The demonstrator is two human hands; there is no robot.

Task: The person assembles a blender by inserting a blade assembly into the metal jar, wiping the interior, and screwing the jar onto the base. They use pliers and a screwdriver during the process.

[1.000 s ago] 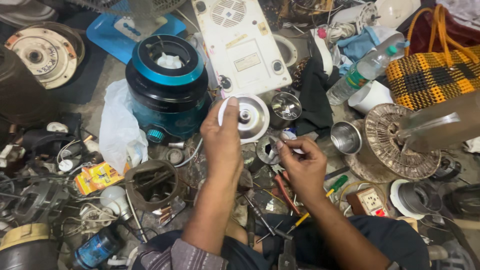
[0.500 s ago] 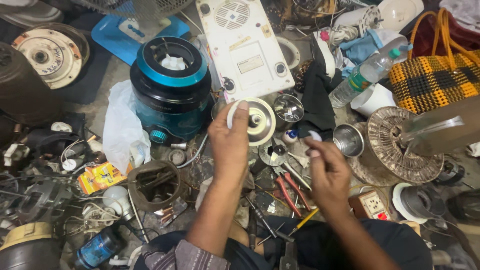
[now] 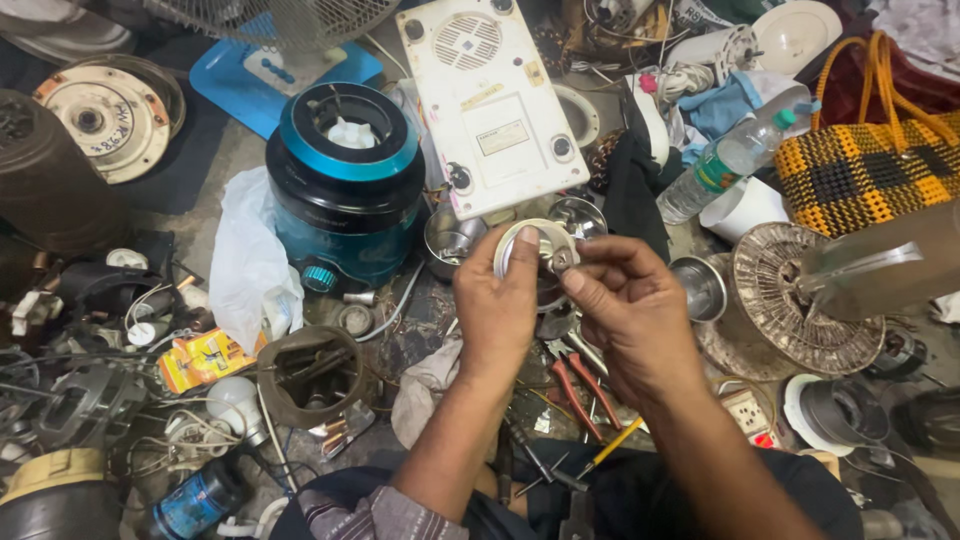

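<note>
Head cam looking straight down at a floor (image 3: 215, 160) totally buried in appliance parts. Biggest thing is the white appliance base (image 3: 490, 100) lying upside down at the top, vent grille and feet facing up. Left of it stands a dark blue mixer grinder body (image 3: 345, 190) with a teal ring around its open top, and a crumpled white plastic bag (image 3: 245, 260) leans against its left side. Over on the right there's a yellow and black woven basket (image 3: 865, 170), then a round wound motor stator (image 3: 800, 300) below it, and a plastic water bottle (image 3: 725, 165) with a green cap lying tilted just beside the basket.

In the middle, the left hand (image 3: 500, 310) is wrapped around a round silver metal disc (image 3: 530, 250), holding it up on edge above the clutter, just below the white base. The right hand (image 3: 625, 305) pinches a small metal fitting (image 3: 562, 260) between thumb and fingertips, right against the disc's face. Red-handled pliers (image 3: 575, 385) and a yellow-handled screwdriver (image 3: 610, 448) lie on the floor under the wrists.
</note>
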